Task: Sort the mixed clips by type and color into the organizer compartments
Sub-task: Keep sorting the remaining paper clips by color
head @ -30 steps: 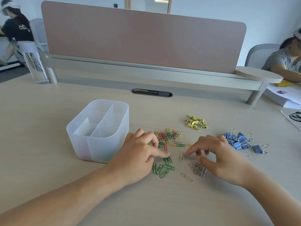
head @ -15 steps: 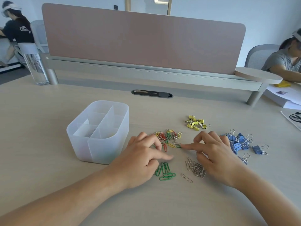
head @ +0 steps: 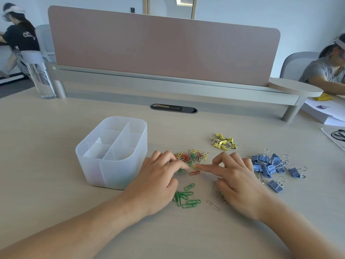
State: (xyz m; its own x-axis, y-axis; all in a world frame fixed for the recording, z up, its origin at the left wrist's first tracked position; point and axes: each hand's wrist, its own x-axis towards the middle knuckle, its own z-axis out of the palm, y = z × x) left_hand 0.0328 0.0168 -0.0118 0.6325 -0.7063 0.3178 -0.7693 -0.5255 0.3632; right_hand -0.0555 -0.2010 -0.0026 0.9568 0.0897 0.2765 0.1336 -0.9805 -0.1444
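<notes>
Left hand (head: 155, 182) shifted onto mixed clips (head: 193, 157), fingers (head: 175, 162) curled, grasp unclear, right hand (head: 240, 182) straight finger pressing yellow clip (head: 194, 166).

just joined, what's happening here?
A person is sorting clips by hand on the desk. Both hands work at the mixed paper clip pile: the left hand has its fingers on the pile's left edge, and the right hand touches a yellow paper clip with a straight index finger. Green paper clips and silver paper clips lie in separate groups nearer the person. Yellow binder clips and blue binder clips sit in heaps to the right. Nothing shows in the organizer yet.
</notes>
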